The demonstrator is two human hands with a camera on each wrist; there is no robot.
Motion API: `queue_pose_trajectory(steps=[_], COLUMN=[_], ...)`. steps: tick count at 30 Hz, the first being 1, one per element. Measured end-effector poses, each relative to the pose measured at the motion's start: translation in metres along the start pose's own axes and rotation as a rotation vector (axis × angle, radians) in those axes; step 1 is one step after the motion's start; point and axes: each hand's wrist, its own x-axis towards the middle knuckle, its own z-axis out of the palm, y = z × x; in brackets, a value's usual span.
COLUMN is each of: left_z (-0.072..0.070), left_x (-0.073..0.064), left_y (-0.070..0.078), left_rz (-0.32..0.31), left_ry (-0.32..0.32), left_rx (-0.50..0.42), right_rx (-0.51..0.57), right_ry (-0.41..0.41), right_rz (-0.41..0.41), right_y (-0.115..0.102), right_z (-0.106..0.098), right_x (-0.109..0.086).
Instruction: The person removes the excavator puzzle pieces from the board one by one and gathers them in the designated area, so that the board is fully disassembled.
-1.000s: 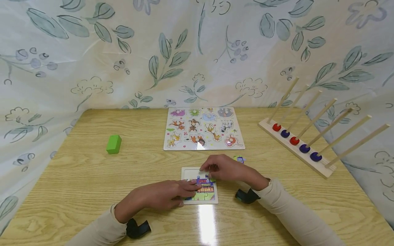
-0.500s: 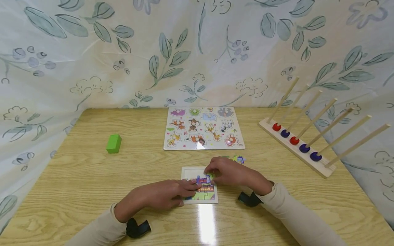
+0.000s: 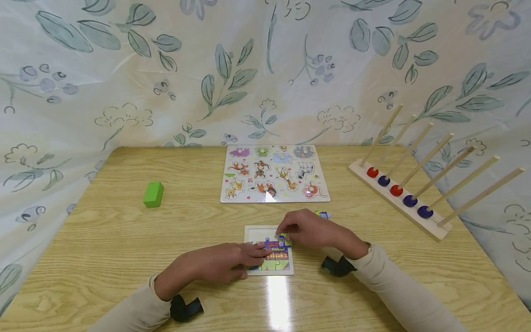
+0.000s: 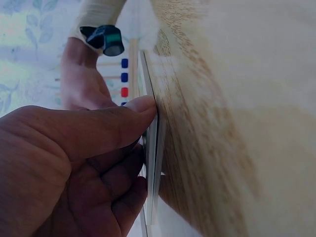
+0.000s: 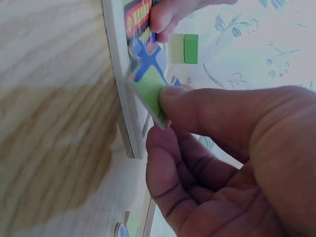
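A jigsaw puzzle in a pale wooden tray [image 3: 292,268] lies near the table's front middle, its lower part filled with colourful pieces. Across the left of the puzzle rests my left hand [image 3: 226,262], fingers extended over the pieces; its thumb touches the tray's side edge [image 4: 152,163] in the left wrist view. Between thumb and fingers my right hand [image 3: 309,229] pinches a green and blue jigsaw piece [image 5: 149,89], tilted over the tray's right side. Part of that piece is hidden by the thumb. Just beyond the right hand lies another jigsaw piece [image 3: 322,215].
Behind the tray lies an animal peg puzzle board [image 3: 274,174]. At the right stands a wooden bead rack [image 3: 398,198] with upright rods and red and blue beads. A green block [image 3: 154,194] sits at the left. Patterned fabric [image 3: 265,74] hangs behind the table.
My right hand has shifted slightly right, with the pinched jigsaw piece tilting over the tray's right side. My left hand has stayed in place.
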Motion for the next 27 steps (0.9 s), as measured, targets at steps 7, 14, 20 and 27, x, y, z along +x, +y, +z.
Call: queue_pose_trajectory(steps=[7,14,20,27], left_z=[-0.001,-0.001,0.0,0.0], left_x=[0.0,-0.001,0.0,0.001], left_y=[0.002,0.003,0.002,0.001], left_rz=[-0.017,-0.014,-0.003,-0.016], left_ry=[-0.005,-0.001,0.001,-0.002], left_rx=[-0.008,-0.01,0.003,0.003], right_rx=[0.084,0.103,0.125,0.091], right_ry=[-0.016,0.005,0.036,0.062], right_rz=[-0.017,-0.042,0.005,0.03], right_y=[0.002,0.009,0.013,0.015], right_z=[-0.003,-0.008,-0.016,-0.028], right_x=[0.001,-0.001,-0.006,-0.014])
